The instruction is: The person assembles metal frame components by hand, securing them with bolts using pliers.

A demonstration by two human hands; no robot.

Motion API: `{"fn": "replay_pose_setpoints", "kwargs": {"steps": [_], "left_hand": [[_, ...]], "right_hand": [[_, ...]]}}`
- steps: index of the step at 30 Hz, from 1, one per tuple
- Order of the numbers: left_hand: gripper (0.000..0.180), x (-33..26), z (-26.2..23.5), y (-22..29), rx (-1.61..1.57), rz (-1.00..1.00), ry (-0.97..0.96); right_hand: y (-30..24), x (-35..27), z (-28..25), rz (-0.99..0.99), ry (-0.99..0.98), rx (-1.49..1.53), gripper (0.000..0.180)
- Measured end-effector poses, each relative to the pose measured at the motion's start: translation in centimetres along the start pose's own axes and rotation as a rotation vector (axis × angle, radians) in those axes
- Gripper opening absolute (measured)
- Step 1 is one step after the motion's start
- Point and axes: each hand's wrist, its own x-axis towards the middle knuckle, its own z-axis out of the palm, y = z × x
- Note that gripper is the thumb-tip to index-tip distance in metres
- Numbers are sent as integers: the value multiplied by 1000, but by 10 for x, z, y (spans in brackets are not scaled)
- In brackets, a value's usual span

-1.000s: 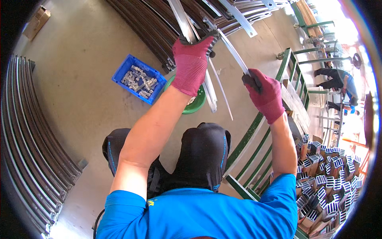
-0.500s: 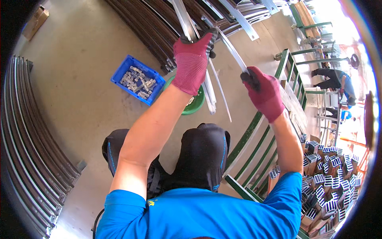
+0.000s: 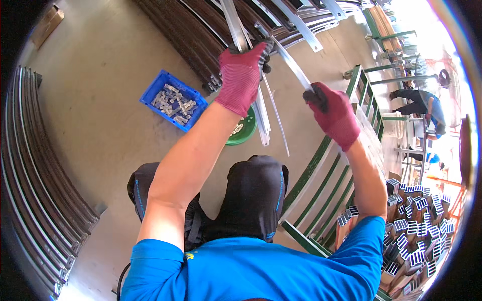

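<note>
Two red-gloved hands, left hand (image 3: 242, 75) and right hand (image 3: 333, 113), each clamped on one pale metal strip (image 3: 291, 62) held above the floor, fitting apparently unfinished; beyond, green dish (image 3: 243, 131), blue parts bin (image 3: 173, 100), stacked dark curved rails (image 3: 201, 35).

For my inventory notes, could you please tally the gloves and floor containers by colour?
Red gloves: 2, left hand and right hand, each gripping a silver metal strip
Blue crate: 1
Green bowl: 1
Total: 4
</note>
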Motion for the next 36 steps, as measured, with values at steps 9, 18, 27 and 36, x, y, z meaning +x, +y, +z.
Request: {"fn": "replay_pose_setpoints", "kwargs": {"steps": [9, 18, 27, 36], "left_hand": [[21, 0, 0, -1, -47, 57, -17], [21, -1, -1, 6, -39, -23, 19], [32, 3, -24, 0, -77, 0, -72], [32, 21, -52, 2, -349, 3, -1]], "right_hand": [[7, 6, -9, 47, 0, -44, 24], [-2, 7, 16, -113, 176, -180, 22], [-13, 43, 21, 67, 71, 236, 25], [3, -71, -11, -15, 155, -206, 20]]}}
